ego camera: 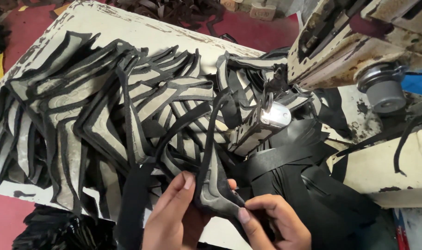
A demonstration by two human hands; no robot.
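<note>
While a big heap (104, 120) is lying stitched on the table (127, 23), 1 grey piece (215, 194) is being pinched by the left hand (174, 222) and right hand (276, 224) short of the machine (340, 51).

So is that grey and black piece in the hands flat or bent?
Bent: the grey and black piece curves between the left hand and right hand.

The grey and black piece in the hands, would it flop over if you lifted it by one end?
Probably yes. The piece curves between the left hand and right hand, and its black strip bends upward, so it seems soft. It looks thin and likely light. Its fuzzy grey face probably grips fingers rather than slipping.
</note>
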